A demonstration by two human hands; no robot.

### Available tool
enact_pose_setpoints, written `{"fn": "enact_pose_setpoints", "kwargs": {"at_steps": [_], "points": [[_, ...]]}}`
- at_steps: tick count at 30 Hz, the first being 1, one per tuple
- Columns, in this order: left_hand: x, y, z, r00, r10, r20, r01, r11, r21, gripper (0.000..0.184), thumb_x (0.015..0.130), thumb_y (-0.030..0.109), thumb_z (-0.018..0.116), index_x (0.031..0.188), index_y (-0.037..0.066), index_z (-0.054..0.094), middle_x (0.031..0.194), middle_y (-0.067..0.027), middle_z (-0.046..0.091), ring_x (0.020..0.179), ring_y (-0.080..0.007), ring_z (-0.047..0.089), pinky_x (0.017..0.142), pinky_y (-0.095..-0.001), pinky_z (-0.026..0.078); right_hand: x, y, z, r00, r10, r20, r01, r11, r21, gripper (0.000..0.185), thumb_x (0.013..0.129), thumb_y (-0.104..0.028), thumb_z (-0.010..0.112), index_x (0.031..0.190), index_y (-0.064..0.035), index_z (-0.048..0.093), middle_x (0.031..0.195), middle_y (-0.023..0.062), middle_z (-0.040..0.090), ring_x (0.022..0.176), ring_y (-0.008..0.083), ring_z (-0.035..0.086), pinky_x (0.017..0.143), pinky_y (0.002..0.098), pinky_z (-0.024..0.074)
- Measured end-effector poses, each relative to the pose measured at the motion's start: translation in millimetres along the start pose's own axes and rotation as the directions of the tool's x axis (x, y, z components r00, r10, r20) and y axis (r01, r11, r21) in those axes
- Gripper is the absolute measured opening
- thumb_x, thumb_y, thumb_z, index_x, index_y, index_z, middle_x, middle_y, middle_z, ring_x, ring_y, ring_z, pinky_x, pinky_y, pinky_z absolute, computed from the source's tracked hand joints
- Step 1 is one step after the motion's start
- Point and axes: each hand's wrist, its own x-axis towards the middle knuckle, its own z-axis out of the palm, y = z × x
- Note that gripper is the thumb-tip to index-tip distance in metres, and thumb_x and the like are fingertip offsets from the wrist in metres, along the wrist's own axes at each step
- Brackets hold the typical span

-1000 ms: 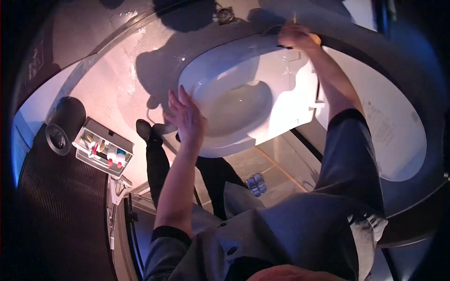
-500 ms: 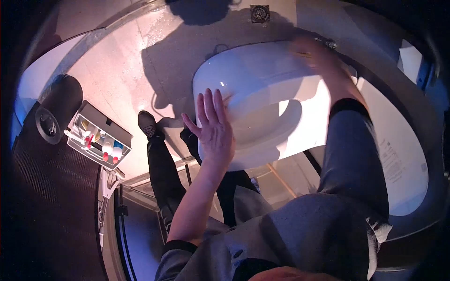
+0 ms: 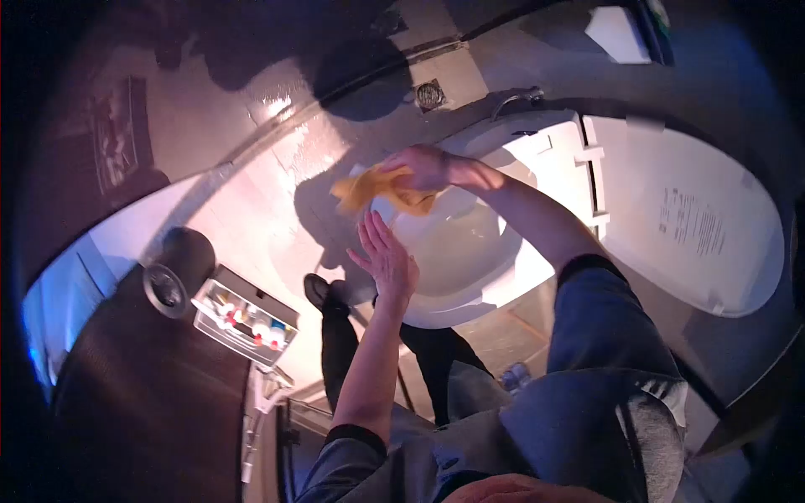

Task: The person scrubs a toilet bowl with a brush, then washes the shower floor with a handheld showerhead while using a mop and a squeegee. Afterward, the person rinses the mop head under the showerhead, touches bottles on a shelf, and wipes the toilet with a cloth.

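Note:
My right hand grips a yellow cloth over the front end of a white toilet bowl. Part of the cloth hangs loosely beyond the fingers, above the rim. My left hand lies against the near front side of the bowl, its fingers stretched out just below the cloth. Whether its fingertips touch the cloth, I cannot tell. On the right, the white toilet lid is raised and shows printed text.
A grey caddy with red-capped bottles stands at the left, next to a black cylinder. A floor drain lies beyond the bowl, and a metal pipe fitting is behind it. White paper shows at the top right.
My right hand has moved from the back of the bowl leftward to its front, bringing the yellow cloth into clear sight. My left hand stays at the bowl's side. The camera view has shifted.

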Motion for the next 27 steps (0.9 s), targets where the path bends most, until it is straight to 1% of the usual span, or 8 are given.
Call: {"fn": "enact_pose_setpoints", "kwargs": {"at_steps": [5,7,15,17,19,21,23,27], "points": [[2.2,-0.8,1.7,0.992,0.034,0.119,-0.041,0.998,0.057,0.100,0.060,0.017,0.071,0.132,0.003,0.003,0.135,-0.0195,0.015,0.126,-0.0345,0.016,0.096,-0.0609,0.013,-143.7,-9.9,-83.7,0.658,0.631,-0.410,-0.737,0.429,-0.523,0.029,0.068,-0.014,0.054,0.095,-0.0046,0.061,0.103,0.0137,0.055,0.091,0.0292,0.051,0.074,0.0360,0.0462],[9.4,-0.4,4.2,0.987,0.048,0.154,-0.068,0.990,0.123,0.100,0.060,0.018,0.071,0.132,0.003,0.002,0.135,-0.0205,0.014,0.125,-0.0358,0.016,0.097,-0.0610,0.013,-220.7,25.8,-68.8,0.652,0.067,-0.755,-0.698,0.441,-0.564,0.032,0.066,-0.014,0.056,0.097,-0.0116,0.061,0.115,0.0085,0.048,0.094,0.0301,0.048,0.077,0.0345,0.0453],[32.6,-17.2,19.1,0.960,-0.152,0.236,0.080,0.954,0.291,0.109,0.056,0.032,0.075,0.129,0.003,0.000,0.132,-0.0216,0.009,0.122,-0.0372,0.023,0.098,-0.0579,0.015,-297.1,-11.8,250.0,0.063,0.441,-0.895,-0.817,0.539,0.208,0.042,0.065,-0.002,0.057,0.105,-0.0162,0.057,0.119,0.0106,0.046,0.091,0.0313,0.047,0.081,0.0345,0.0422],[35.3,-8.7,9.8,0.951,-0.176,0.253,0.084,0.938,0.337,0.111,0.057,0.033,0.075,0.129,0.003,-0.004,0.131,-0.0212,0.010,0.120,-0.0361,0.026,0.095,-0.0587,0.020,-269.0,-61.1,296.4,-0.057,0.344,-0.937,-0.382,0.860,0.339,0.023,0.081,-0.012,0.049,0.103,-0.0053,0.053,0.117,0.0140,0.047,0.093,0.0266,0.050,0.081,0.0372,0.0395],[34.1,-11.9,6.5,0.946,-0.127,0.299,0.032,0.952,0.303,0.105,0.061,0.034,0.072,0.130,0.000,0.001,0.132,-0.0221,0.007,0.119,-0.0382,0.026,0.094,-0.0573,0.024,-239.0,-103.8,335.7,-0.177,0.895,-0.410,0.274,0.445,0.852,0.023,0.084,-0.015,0.046,0.105,-0.0070,0.052,0.109,0.0103,0.051,0.091,0.0209,0.053,0.077,0.0339,0.0426],[58.7,-47.1,15.1,0.876,-0.062,0.478,-0.099,0.947,0.305,0.094,0.066,0.035,0.068,0.129,-0.003,0.010,0.132,-0.0257,0.010,0.120,-0.0395,0.025,0.095,-0.0518,0.025,-214.2,-131.5,333.3,0.035,0.938,0.345,0.850,-0.209,0.483,0.022,0.085,-0.017,0.045,0.105,-0.0085,0.051,0.100,0.0056,0.054,0.086,0.0146,0.055,0.072,0.0290,0.0455],[55.9,-35.0,9.3,0.812,-0.097,0.575,-0.186,0.891,0.414,0.085,0.070,0.037,0.064,0.126,-0.009,0.018,0.132,-0.0298,0.014,0.121,-0.0392,0.022,0.099,-0.0454,0.022,-171.8,-117.3,392.4,0.569,0.817,0.094,0.816,-0.575,0.061,0.020,0.084,-0.021,0.049,0.101,-0.0097,0.052,0.092,0.0024,0.055,0.079,0.0108,0.054,0.067,0.0288,0.0461],[68.3,-73.5,0.0,0.849,0.060,0.526,-0.255,0.918,0.306,0.086,0.070,0.031,0.067,0.122,-0.014,0.015,0.128,-0.0308,0.021,0.122,-0.0335,0.016,0.102,-0.0409,0.010,-106.0,-71.8,387.2,0.393,0.919,0.029,0.738,-0.334,0.587,0.020,0.082,-0.022,0.048,0.093,-0.0076,0.056,0.090,0.0079,0.057,0.081,0.0162,0.055,0.072,0.0320,0.0452]]}}
